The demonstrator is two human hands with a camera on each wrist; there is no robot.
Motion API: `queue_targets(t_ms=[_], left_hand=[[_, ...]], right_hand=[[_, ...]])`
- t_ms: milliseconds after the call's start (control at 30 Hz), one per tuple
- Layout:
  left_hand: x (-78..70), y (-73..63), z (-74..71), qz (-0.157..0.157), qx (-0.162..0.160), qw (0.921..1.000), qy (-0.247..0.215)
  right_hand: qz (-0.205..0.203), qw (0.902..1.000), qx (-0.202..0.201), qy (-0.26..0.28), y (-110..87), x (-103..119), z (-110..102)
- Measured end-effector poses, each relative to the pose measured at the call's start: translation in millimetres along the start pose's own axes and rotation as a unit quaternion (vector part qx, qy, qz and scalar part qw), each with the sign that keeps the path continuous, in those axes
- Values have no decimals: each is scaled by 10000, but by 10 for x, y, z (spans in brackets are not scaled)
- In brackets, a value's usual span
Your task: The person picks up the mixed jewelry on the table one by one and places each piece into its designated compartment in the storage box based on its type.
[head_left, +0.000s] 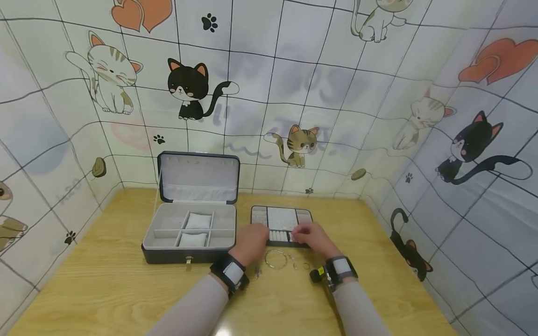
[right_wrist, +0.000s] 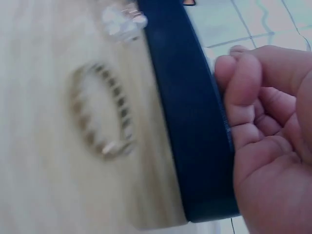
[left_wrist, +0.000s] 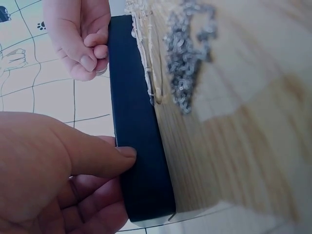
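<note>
- We see the dark-edged tray on the table, right of the open box, with a narrow strip of wood between them.
- Our left hand grips the tray's front-left corner, its thumb pressed on the outer wall and the other fingers curled behind.
- Our right hand is over the tray's front-right part, fingers curled and tips drawn together; we cannot tell whether they pinch anything.
- The left hand has little sideways room, as its wrist is just beside the box's front-right corner. To the right of the tray, a wider stretch of wood runs to the table's edge.
- Behind the tray, a strip of table separates it from the cat-patterned cloth; the box's raised lid is close to that cloth.
- In front of the tray, between our wrists, lie a round bracelet, a silvery chain and a ring.
- Our hands hide the tray's front corners, so we cannot make out the slots beneath them.
- In the right wrist view, the ring is blurred, and the pale ornament near the top is hard to read.
- Our forearms run off the bottom of the head view.
</note>
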State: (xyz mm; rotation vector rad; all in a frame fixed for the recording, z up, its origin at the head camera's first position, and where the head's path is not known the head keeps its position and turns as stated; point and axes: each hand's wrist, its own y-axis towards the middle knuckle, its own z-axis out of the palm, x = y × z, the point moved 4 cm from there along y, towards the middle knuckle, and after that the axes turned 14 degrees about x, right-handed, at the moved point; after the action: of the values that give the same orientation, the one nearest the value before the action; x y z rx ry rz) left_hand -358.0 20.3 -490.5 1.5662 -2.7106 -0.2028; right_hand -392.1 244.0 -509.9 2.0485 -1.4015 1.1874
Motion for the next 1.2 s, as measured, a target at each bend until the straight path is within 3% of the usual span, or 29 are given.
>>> queue_targets(t_ms=[233, 433, 600, 833, 1067, 1200], left_hand=[[-35, -36, -19, 44, 65, 10000, -11], [-19, -21, -10, 99, -48, 9999, -65], [-2, -2, 26, 90, -65, 9999, -51], [3, 3, 31, 13, 63, 9999, -109], [1, -3, -1, -32, 192, 9998, -76], [6, -21, -23, -21, 99, 9999, -54]], right_hand=[[-311, 9993, -48, 218, -81, -115, 17], [-281, 9956, -274, 851, -124, -168, -40], [-301, 9924, -95, 1190, -121, -179, -63], [-440, 9905, 372, 1245, -158, -163, -67], [-335, 9925, 693, 945, -175, -186, -96], [-334, 9933, 790, 768, -169, -204, -136]])
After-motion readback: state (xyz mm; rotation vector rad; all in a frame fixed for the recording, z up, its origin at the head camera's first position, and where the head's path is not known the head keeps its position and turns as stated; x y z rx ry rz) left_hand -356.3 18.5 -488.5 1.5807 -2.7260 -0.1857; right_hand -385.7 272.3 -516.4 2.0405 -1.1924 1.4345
